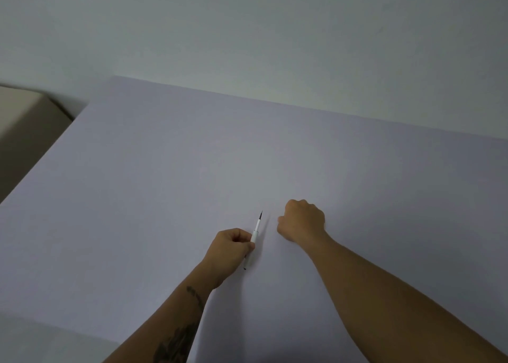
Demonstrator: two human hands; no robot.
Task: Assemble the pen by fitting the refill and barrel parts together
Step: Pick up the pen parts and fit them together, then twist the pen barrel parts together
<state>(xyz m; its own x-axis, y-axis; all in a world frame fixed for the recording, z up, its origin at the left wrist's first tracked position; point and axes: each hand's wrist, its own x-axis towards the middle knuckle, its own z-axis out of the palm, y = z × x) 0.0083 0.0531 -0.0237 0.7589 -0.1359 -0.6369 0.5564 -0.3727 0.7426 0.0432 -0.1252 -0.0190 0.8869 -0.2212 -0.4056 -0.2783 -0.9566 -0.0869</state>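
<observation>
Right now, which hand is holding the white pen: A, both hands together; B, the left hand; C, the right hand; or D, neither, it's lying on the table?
B: the left hand is closed around the white pen, its dark tip pointing away, while the right hand is a closed fist apart from it.

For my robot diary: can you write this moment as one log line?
left hand: holding white pen, tip up | right hand: fisted, contents hidden | table: no loose parts visible
</observation>
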